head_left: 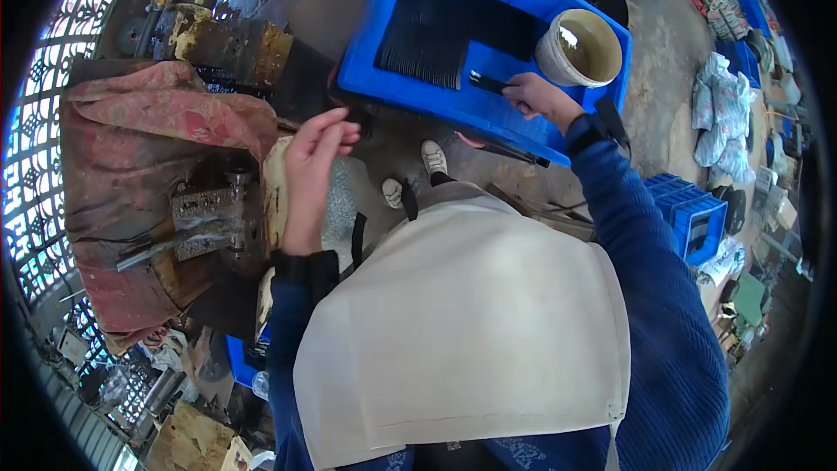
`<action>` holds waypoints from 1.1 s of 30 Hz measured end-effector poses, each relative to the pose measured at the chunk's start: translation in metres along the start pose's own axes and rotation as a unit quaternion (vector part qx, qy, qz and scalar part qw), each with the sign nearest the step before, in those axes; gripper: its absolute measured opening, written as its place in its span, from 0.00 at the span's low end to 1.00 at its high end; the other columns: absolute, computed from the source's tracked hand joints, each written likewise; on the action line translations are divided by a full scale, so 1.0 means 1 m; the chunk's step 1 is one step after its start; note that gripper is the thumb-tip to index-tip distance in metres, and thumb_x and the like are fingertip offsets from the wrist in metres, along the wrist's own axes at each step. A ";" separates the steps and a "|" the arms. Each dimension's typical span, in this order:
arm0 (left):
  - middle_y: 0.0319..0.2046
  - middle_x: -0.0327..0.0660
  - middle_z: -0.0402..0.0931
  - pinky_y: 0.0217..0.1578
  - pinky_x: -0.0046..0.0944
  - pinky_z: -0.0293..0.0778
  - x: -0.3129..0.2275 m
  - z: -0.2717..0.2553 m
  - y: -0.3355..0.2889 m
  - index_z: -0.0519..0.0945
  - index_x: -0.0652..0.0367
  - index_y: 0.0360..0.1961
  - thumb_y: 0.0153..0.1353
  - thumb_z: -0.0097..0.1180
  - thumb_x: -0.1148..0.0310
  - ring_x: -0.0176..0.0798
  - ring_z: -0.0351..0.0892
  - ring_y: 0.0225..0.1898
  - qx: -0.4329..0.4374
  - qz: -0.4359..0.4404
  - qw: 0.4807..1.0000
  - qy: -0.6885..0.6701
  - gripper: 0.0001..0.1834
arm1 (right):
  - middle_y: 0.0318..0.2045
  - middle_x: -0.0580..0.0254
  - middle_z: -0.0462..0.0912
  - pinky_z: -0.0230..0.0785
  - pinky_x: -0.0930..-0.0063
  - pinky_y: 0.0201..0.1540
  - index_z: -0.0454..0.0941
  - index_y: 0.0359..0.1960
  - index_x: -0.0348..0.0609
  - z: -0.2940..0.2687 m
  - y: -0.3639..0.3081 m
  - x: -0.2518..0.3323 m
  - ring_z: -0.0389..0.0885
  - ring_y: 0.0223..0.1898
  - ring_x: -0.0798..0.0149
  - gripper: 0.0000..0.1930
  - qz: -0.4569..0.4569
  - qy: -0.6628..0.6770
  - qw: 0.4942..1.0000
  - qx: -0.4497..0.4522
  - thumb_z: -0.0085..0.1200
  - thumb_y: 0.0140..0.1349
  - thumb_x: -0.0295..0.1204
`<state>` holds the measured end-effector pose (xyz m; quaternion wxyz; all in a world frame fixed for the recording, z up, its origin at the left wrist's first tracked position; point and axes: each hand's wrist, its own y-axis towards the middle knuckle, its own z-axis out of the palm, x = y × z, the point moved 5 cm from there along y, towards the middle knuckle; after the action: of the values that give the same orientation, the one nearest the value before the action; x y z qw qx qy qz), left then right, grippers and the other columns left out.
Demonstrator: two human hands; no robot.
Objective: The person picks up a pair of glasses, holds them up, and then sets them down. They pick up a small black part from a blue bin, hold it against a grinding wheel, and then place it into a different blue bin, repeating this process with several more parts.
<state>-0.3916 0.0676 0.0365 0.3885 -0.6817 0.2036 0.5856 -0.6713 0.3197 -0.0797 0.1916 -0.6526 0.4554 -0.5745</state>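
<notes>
My right hand (542,96) is closed around one end of a thin black strip (488,81) with a shiny tip, low over the bare part of a blue crate (488,111). Rows of similar thin black strips (427,26), packed tightly side by side, fill the crate's left and far part. Beside my right hand, in the crate's right end, stands a cream bucket (553,59) with murky liquid. My left hand (316,153) hangs in the air left of the crate, its fingers loosely stretched and nothing visible in them.
To my left is a wet metal fixture (209,218) with a rod, surrounded by a stained reddish cloth (174,113). Rusty machinery (231,48) stands beyond it. Blue crates (689,209) and pale bags (724,113) lie on the floor at right.
</notes>
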 end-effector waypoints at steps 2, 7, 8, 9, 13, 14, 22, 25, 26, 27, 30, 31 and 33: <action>0.40 0.43 0.82 0.42 0.29 0.74 -0.002 0.018 0.011 0.78 0.63 0.51 0.68 0.51 0.68 0.32 0.80 0.40 0.040 -0.016 0.999 -0.007 0.14 | 0.21 0.67 0.71 0.61 0.79 0.22 0.75 0.33 0.38 0.012 -0.023 0.029 0.69 0.21 0.74 0.09 -0.077 0.158 0.984 0.036 0.51 0.66 0.32; 0.38 0.40 0.82 0.40 0.29 0.75 0.003 0.075 0.027 0.80 0.62 0.46 0.67 0.53 0.66 0.31 0.80 0.39 0.156 -0.099 0.979 -0.087 0.13 | 0.23 0.69 0.71 0.62 0.79 0.25 0.74 0.38 0.39 0.049 -0.064 0.097 0.67 0.21 0.75 0.08 -0.207 0.258 0.942 0.053 0.49 0.67 0.32; 0.38 0.40 0.82 0.40 0.29 0.75 0.005 0.079 0.025 0.80 0.62 0.46 0.67 0.53 0.66 0.31 0.80 0.39 0.157 -0.105 0.979 -0.083 0.13 | 0.23 0.69 0.71 0.63 0.79 0.25 0.74 0.38 0.40 0.058 -0.071 0.108 0.67 0.21 0.75 0.08 -0.258 0.264 0.927 0.066 0.49 0.67 0.32; 0.36 0.39 0.81 0.38 0.28 0.73 0.005 0.083 0.028 0.80 0.61 0.42 0.66 0.53 0.65 0.30 0.79 0.37 0.142 -0.104 0.979 -0.099 0.11 | 0.23 0.69 0.71 0.63 0.79 0.25 0.74 0.38 0.40 0.066 -0.074 0.110 0.67 0.21 0.75 0.08 -0.238 0.257 0.935 0.052 0.49 0.67 0.32; 0.24 0.31 0.74 0.27 0.27 0.62 -0.008 0.092 0.033 0.77 0.55 0.29 0.65 0.55 0.62 0.24 0.69 0.26 0.161 -0.010 0.978 -0.131 0.10 | 0.22 0.70 0.70 0.66 0.78 0.25 0.72 0.36 0.43 0.082 -0.100 0.119 0.70 0.22 0.74 0.07 -0.325 0.122 0.937 -0.044 0.47 0.68 0.32; 0.21 0.29 0.72 0.24 0.27 0.58 -0.013 0.091 0.030 0.76 0.54 0.27 0.64 0.56 0.61 0.22 0.65 0.23 0.165 0.035 0.984 -0.052 0.11 | 0.22 0.71 0.70 0.65 0.78 0.21 0.72 0.37 0.44 0.079 -0.108 0.119 0.70 0.20 0.75 0.06 -0.345 0.103 0.931 -0.061 0.47 0.69 0.33; 0.25 0.35 0.78 0.30 0.27 0.74 -0.001 0.098 0.024 0.78 0.56 0.31 0.63 0.57 0.70 0.30 0.79 0.28 0.134 -0.096 0.971 -0.176 0.04 | 0.23 0.70 0.70 0.61 0.80 0.23 0.68 0.34 0.44 0.098 -0.109 0.108 0.67 0.22 0.74 0.10 -0.209 0.268 0.940 0.029 0.51 0.67 0.36; 0.27 0.37 0.80 0.32 0.28 0.75 0.004 0.096 0.022 0.78 0.57 0.32 0.62 0.58 0.71 0.31 0.80 0.29 0.119 -0.108 0.968 -0.195 0.03 | 0.23 0.70 0.69 0.60 0.80 0.22 0.67 0.34 0.45 0.107 -0.103 0.100 0.67 0.22 0.74 0.10 -0.182 0.307 0.934 0.031 0.51 0.68 0.35; 0.28 0.37 0.80 0.32 0.29 0.75 0.004 0.094 0.021 0.77 0.56 0.33 0.62 0.58 0.71 0.32 0.80 0.29 0.114 -0.104 0.967 -0.203 0.03 | 0.23 0.70 0.69 0.60 0.80 0.22 0.67 0.34 0.45 0.109 -0.103 0.100 0.67 0.22 0.75 0.09 -0.183 0.315 0.931 0.031 0.51 0.68 0.35; 0.28 0.37 0.79 0.32 0.30 0.75 0.002 0.093 0.021 0.76 0.56 0.34 0.62 0.57 0.71 0.33 0.80 0.30 0.109 -0.100 0.966 -0.211 0.03 | 0.23 0.70 0.69 0.60 0.80 0.23 0.67 0.34 0.46 0.112 -0.104 0.101 0.67 0.22 0.75 0.09 -0.184 0.323 0.928 0.031 0.52 0.68 0.35; 0.29 0.38 0.79 0.33 0.31 0.76 -0.003 0.089 0.019 0.74 0.56 0.35 0.63 0.57 0.71 0.34 0.80 0.31 0.108 -0.085 0.964 -0.226 0.04 | 0.23 0.70 0.69 0.61 0.80 0.23 0.67 0.34 0.46 0.116 -0.110 0.106 0.67 0.22 0.75 0.10 -0.193 0.343 0.919 0.032 0.52 0.68 0.36; 0.30 0.39 0.79 0.34 0.31 0.76 -0.004 0.088 0.019 0.73 0.56 0.36 0.63 0.56 0.72 0.35 0.81 0.32 0.111 -0.077 0.962 -0.235 0.04 | 0.23 0.70 0.70 0.61 0.80 0.23 0.67 0.33 0.46 0.116 -0.114 0.108 0.67 0.22 0.74 0.10 -0.197 0.354 0.914 0.033 0.51 0.68 0.36; 0.31 0.39 0.78 0.34 0.32 0.76 -0.002 0.086 0.015 0.72 0.56 0.37 0.63 0.56 0.72 0.35 0.81 0.32 0.112 -0.077 0.962 -0.239 0.05 | 0.24 0.70 0.70 0.61 0.81 0.23 0.67 0.33 0.47 0.119 -0.121 0.112 0.67 0.22 0.74 0.11 -0.196 0.373 0.906 0.038 0.51 0.68 0.37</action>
<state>-0.4582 0.1239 0.0332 0.5439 -0.4879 0.1162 0.6728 -0.5248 0.2575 0.0467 -0.0844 -0.4594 0.3345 -0.8185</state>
